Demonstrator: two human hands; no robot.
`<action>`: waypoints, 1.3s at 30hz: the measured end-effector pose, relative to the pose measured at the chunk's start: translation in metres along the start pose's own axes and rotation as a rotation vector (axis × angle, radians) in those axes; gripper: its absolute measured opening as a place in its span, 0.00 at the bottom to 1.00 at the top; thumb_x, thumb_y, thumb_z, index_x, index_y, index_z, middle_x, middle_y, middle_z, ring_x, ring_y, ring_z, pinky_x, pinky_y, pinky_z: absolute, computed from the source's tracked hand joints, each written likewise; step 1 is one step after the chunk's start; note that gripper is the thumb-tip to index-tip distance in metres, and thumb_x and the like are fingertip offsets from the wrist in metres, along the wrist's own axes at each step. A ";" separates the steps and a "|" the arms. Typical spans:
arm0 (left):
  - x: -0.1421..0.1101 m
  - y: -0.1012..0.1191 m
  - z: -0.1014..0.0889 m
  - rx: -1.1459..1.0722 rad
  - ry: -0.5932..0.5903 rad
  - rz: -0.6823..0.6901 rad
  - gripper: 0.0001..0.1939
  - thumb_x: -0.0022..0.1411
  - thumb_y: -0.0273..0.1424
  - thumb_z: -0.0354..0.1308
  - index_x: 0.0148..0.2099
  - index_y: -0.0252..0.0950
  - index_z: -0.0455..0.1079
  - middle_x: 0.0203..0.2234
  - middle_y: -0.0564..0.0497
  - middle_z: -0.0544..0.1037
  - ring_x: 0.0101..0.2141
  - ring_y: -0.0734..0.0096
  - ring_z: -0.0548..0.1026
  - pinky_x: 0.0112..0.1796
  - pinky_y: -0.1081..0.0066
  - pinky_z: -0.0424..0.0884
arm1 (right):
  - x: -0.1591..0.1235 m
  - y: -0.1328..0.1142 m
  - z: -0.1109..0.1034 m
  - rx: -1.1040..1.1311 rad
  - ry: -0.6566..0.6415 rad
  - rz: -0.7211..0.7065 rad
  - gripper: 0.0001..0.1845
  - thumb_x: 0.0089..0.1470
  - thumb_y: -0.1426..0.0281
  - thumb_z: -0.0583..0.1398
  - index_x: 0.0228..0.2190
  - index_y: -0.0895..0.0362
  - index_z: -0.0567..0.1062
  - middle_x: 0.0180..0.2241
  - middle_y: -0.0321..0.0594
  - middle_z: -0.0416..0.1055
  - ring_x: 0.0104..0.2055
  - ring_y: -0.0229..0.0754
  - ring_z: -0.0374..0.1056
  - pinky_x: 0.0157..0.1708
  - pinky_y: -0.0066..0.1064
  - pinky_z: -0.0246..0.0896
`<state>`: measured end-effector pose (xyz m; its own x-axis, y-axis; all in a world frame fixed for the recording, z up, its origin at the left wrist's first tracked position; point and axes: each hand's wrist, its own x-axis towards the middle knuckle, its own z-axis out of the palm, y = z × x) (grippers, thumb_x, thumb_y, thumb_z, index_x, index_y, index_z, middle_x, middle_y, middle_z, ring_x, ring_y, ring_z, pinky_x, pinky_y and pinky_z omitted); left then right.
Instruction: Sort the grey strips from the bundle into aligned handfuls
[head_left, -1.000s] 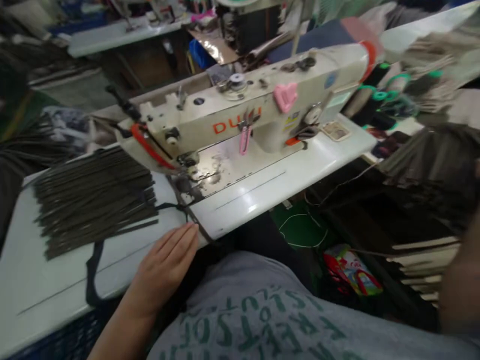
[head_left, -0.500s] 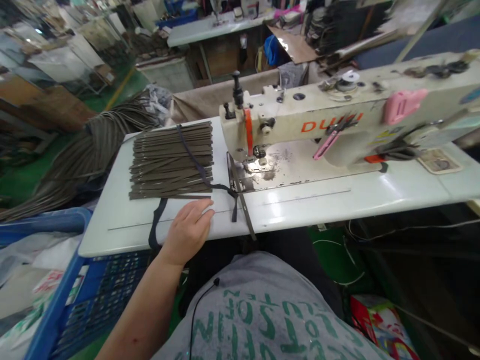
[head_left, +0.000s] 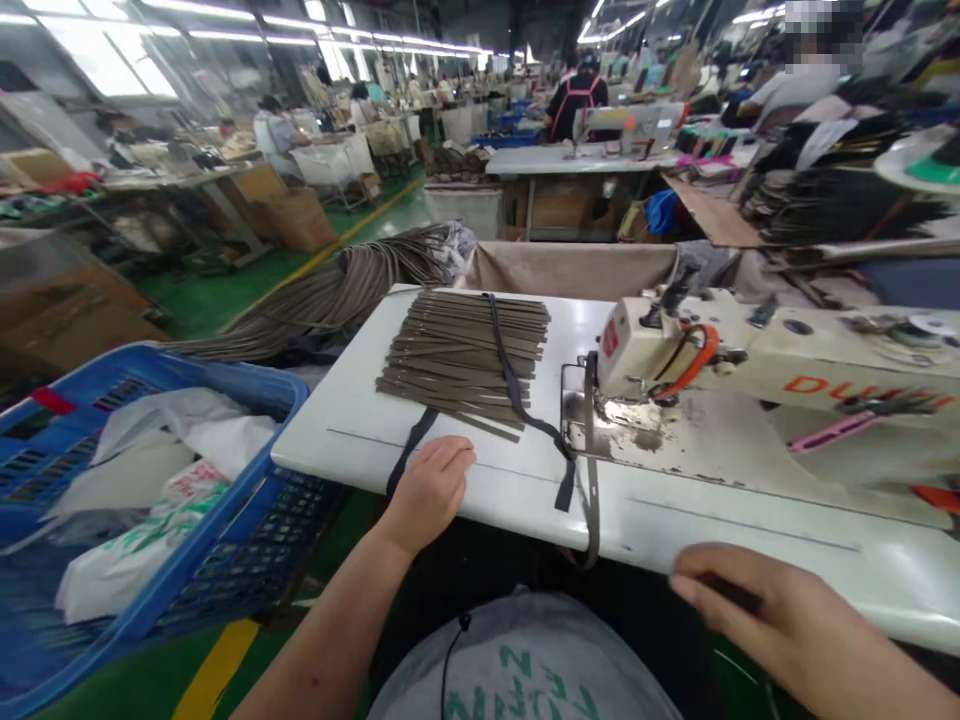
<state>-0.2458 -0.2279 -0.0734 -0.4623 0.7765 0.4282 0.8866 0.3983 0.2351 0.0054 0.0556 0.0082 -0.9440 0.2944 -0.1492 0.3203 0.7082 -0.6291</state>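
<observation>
My left hand [head_left: 429, 490] rests on the front edge of the white sewing table [head_left: 337, 435], fingers laid flat and open, beside a black strap [head_left: 513, 385] that hangs over the edge. That strap crosses a flat stack of olive-brown strips [head_left: 450, 365]. One olive strip [head_left: 591, 490] runs from under the foot of the cream sewing machine [head_left: 787, 355] and droops off the table. My right hand [head_left: 757, 615] hovers at the front edge to the right, blurred, fingers pressed together around something dark I cannot make out.
A blue plastic crate [head_left: 247, 540] holding white bags stands left of the table. A long bundle of olive strips [head_left: 330, 295] lies behind the table on the left. Other sewing stations and people fill the back of the hall.
The view has swung left and up from the machine's right side. My left hand stayed on the table edge. My right hand has come into view at lower right.
</observation>
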 end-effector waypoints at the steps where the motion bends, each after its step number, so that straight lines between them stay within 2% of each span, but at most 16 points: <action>1: -0.003 -0.004 -0.003 0.012 0.008 -0.023 0.16 0.64 0.19 0.50 0.52 0.36 0.70 0.49 0.42 0.76 0.53 0.58 0.72 0.57 0.54 0.69 | 0.022 -0.020 0.007 0.010 -0.071 -0.061 0.11 0.61 0.59 0.59 0.32 0.49 0.79 0.32 0.38 0.77 0.32 0.42 0.73 0.33 0.31 0.71; 2: -0.006 -0.009 -0.006 0.028 0.014 -0.044 0.17 0.64 0.19 0.50 0.52 0.36 0.71 0.50 0.41 0.76 0.53 0.57 0.72 0.57 0.54 0.68 | 0.043 -0.041 0.016 0.013 -0.122 -0.126 0.11 0.61 0.61 0.58 0.33 0.50 0.79 0.32 0.39 0.77 0.32 0.42 0.73 0.34 0.31 0.70; 3: -0.010 -0.014 -0.009 0.048 0.020 -0.066 0.18 0.64 0.19 0.50 0.53 0.35 0.71 0.50 0.41 0.75 0.54 0.57 0.72 0.57 0.53 0.68 | 0.063 -0.060 0.026 0.006 -0.128 -0.187 0.11 0.62 0.63 0.57 0.38 0.50 0.79 0.37 0.40 0.77 0.36 0.43 0.73 0.38 0.32 0.70; 4: -0.015 -0.019 -0.012 0.070 0.026 -0.087 0.18 0.64 0.19 0.50 0.54 0.35 0.71 0.51 0.41 0.75 0.54 0.56 0.72 0.57 0.53 0.68 | 0.082 -0.076 0.036 -0.009 -0.089 -0.255 0.09 0.60 0.64 0.58 0.38 0.51 0.78 0.38 0.41 0.77 0.35 0.42 0.73 0.38 0.32 0.70; 7: -0.033 -0.037 -0.021 0.127 0.054 -0.130 0.19 0.65 0.18 0.49 0.55 0.35 0.71 0.51 0.41 0.76 0.55 0.56 0.72 0.57 0.52 0.68 | 0.132 -0.107 0.066 -0.131 -0.047 -0.425 0.16 0.57 0.67 0.61 0.48 0.52 0.76 0.48 0.45 0.74 0.48 0.47 0.72 0.52 0.39 0.67; 10: -0.051 -0.058 -0.029 0.154 0.070 -0.172 0.21 0.66 0.19 0.47 0.56 0.35 0.71 0.52 0.41 0.77 0.55 0.55 0.73 0.57 0.50 0.68 | 0.177 -0.116 0.090 -0.261 0.006 -0.546 0.31 0.54 0.66 0.65 0.59 0.54 0.68 0.60 0.50 0.66 0.61 0.52 0.63 0.61 0.44 0.59; 12: -0.060 -0.070 -0.033 0.165 0.071 -0.209 0.21 0.66 0.18 0.47 0.57 0.34 0.71 0.52 0.40 0.77 0.55 0.55 0.73 0.57 0.50 0.68 | 0.203 -0.117 0.103 -0.366 0.045 -0.574 0.39 0.53 0.65 0.67 0.63 0.57 0.63 0.64 0.54 0.61 0.65 0.55 0.58 0.63 0.47 0.56; 15: -0.066 -0.076 -0.038 0.157 0.085 -0.250 0.21 0.65 0.17 0.47 0.56 0.34 0.71 0.52 0.41 0.77 0.57 0.53 0.71 0.58 0.49 0.67 | 0.229 -0.116 0.116 -0.521 0.124 -0.503 0.36 0.55 0.64 0.65 0.62 0.61 0.63 0.60 0.58 0.64 0.62 0.58 0.61 0.60 0.49 0.57; 17: -0.065 -0.071 -0.040 0.103 0.115 -0.268 0.21 0.65 0.17 0.47 0.55 0.35 0.71 0.52 0.42 0.77 0.58 0.53 0.70 0.59 0.48 0.66 | 0.235 -0.116 0.121 -0.623 0.166 -0.459 0.26 0.60 0.66 0.61 0.57 0.64 0.68 0.53 0.58 0.70 0.55 0.57 0.66 0.55 0.48 0.60; 19: -0.061 -0.059 -0.039 -0.007 0.172 -0.279 0.21 0.64 0.16 0.47 0.53 0.36 0.71 0.51 0.42 0.77 0.58 0.55 0.69 0.59 0.50 0.66 | 0.234 -0.116 0.123 -0.730 0.183 -0.475 0.17 0.62 0.71 0.57 0.52 0.64 0.72 0.46 0.56 0.72 0.49 0.56 0.67 0.50 0.46 0.62; 23: -0.046 -0.028 -0.036 -0.324 0.263 -0.277 0.19 0.62 0.16 0.48 0.48 0.38 0.72 0.48 0.43 0.77 0.55 0.59 0.72 0.58 0.54 0.67 | 0.224 -0.117 0.126 -0.848 0.172 -0.564 0.15 0.62 0.78 0.53 0.48 0.62 0.74 0.41 0.53 0.73 0.45 0.54 0.67 0.44 0.42 0.62; 27: -0.030 -0.007 -0.033 -0.623 0.246 -0.352 0.17 0.61 0.17 0.51 0.45 0.40 0.75 0.46 0.45 0.78 0.51 0.60 0.74 0.56 0.57 0.68 | 0.220 -0.117 0.125 -0.739 0.185 -0.493 0.12 0.64 0.72 0.55 0.44 0.59 0.76 0.39 0.48 0.74 0.42 0.51 0.69 0.42 0.38 0.62; 29: -0.024 -0.004 -0.028 -0.799 0.221 -0.448 0.16 0.58 0.17 0.54 0.43 0.40 0.76 0.46 0.45 0.78 0.50 0.60 0.75 0.55 0.58 0.69 | 0.221 -0.118 0.123 -0.626 0.179 -0.435 0.11 0.65 0.68 0.55 0.43 0.56 0.77 0.38 0.45 0.75 0.40 0.48 0.71 0.41 0.35 0.62; 33: -0.012 -0.003 -0.014 -1.272 0.222 -0.759 0.10 0.58 0.24 0.61 0.43 0.37 0.75 0.43 0.43 0.80 0.47 0.58 0.78 0.51 0.59 0.71 | 0.220 -0.123 0.119 -0.443 0.134 -0.355 0.13 0.65 0.67 0.54 0.41 0.55 0.78 0.39 0.44 0.76 0.39 0.46 0.73 0.40 0.34 0.63; 36: -0.002 -0.001 -0.007 -1.616 0.318 -0.958 0.16 0.57 0.31 0.67 0.48 0.35 0.72 0.45 0.39 0.79 0.46 0.56 0.79 0.51 0.56 0.71 | 0.217 -0.127 0.120 -0.301 0.121 -0.338 0.13 0.64 0.67 0.53 0.40 0.56 0.77 0.40 0.45 0.76 0.41 0.47 0.73 0.42 0.34 0.64; 39: 0.010 0.000 -0.006 -1.807 0.411 -1.027 0.20 0.56 0.35 0.70 0.48 0.34 0.71 0.47 0.37 0.78 0.45 0.57 0.79 0.51 0.55 0.70 | 0.210 -0.128 0.124 -0.184 0.079 -0.337 0.12 0.63 0.67 0.52 0.35 0.54 0.75 0.35 0.44 0.77 0.40 0.47 0.73 0.40 0.34 0.65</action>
<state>-0.2503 -0.2234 -0.0642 -0.8551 0.4156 -0.3100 -0.4966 -0.4844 0.7202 -0.2438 -0.0532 -0.0374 -0.9919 0.0690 0.1065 0.0089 0.8750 -0.4841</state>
